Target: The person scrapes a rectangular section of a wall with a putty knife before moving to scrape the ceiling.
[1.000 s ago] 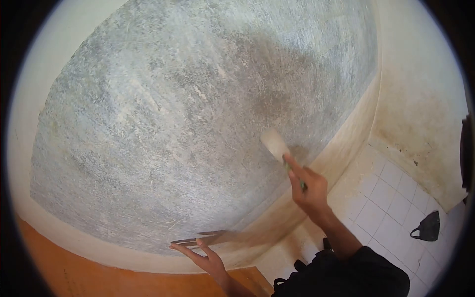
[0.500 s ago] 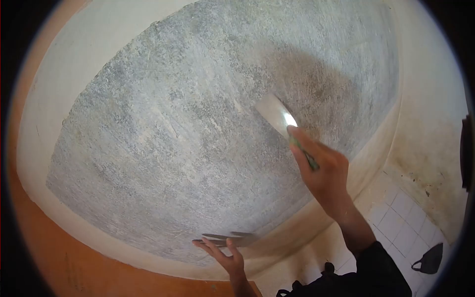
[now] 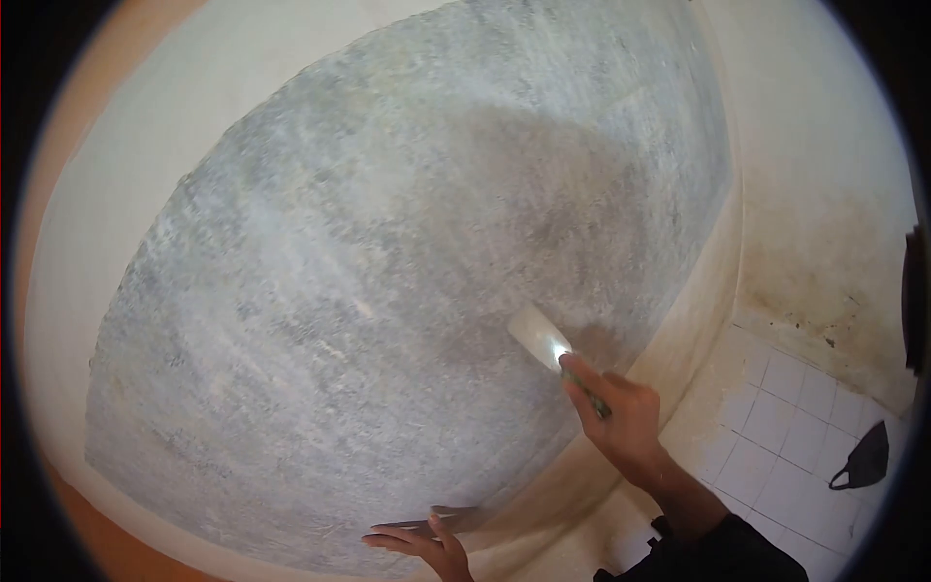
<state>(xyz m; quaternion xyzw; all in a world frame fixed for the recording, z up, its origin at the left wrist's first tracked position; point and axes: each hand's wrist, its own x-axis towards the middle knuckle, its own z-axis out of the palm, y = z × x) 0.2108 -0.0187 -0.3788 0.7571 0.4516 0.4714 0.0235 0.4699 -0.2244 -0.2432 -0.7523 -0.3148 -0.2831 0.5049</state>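
My right hand (image 3: 626, 422) is closed around the green handle of a putty knife (image 3: 536, 336). Its shiny metal blade points up and to the left, over the lower right part of a large grey, mottled wall patch (image 3: 291, 320). Down at the patch's bottom edge, my left hand (image 3: 438, 549) has its fingers stretched out and spread, holding nothing. Its fingertips are right at the grey surface, beside their own shadow.
A cream border (image 3: 126, 155) surrounds the grey patch, with orange wall (image 3: 107, 529) beyond it at lower left. White floor tiles (image 3: 776, 417) show at lower right, where a black face mask (image 3: 863, 458) lies. The stained wall (image 3: 815, 242) stands on the right.
My right hand and the putty knife have moved down the patch. My left hand appears lower and slightly left, still spread. The whole view has shifted a little.
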